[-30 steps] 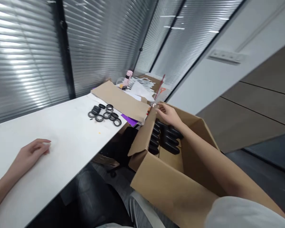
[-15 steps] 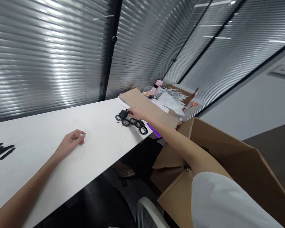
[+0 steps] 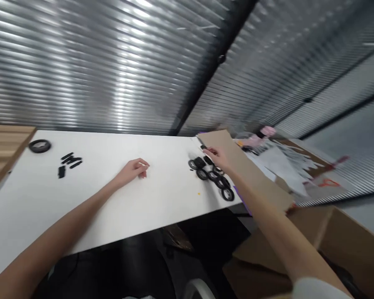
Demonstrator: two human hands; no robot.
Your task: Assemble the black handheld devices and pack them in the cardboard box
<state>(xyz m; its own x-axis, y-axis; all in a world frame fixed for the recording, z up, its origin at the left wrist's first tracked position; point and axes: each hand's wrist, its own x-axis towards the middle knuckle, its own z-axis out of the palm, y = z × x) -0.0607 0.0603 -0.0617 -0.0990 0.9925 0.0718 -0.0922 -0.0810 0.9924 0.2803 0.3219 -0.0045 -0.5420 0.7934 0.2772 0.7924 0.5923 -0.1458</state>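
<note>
Over the long white bench (image 3: 156,203), the right hand (image 3: 219,158) has its grip closed on a small black piece (image 3: 203,147), just beside round black rings (image 3: 202,174) and a flat brown cardboard sheet (image 3: 226,143). The left hand (image 3: 131,172) is empty, its grip loosely open.

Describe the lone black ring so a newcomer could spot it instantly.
On the white table, go to the far left corner, beside the wood-grained surface. The black ring lies there, round unlike the nearby black strips, and well apart from the clustered rings.
</note>
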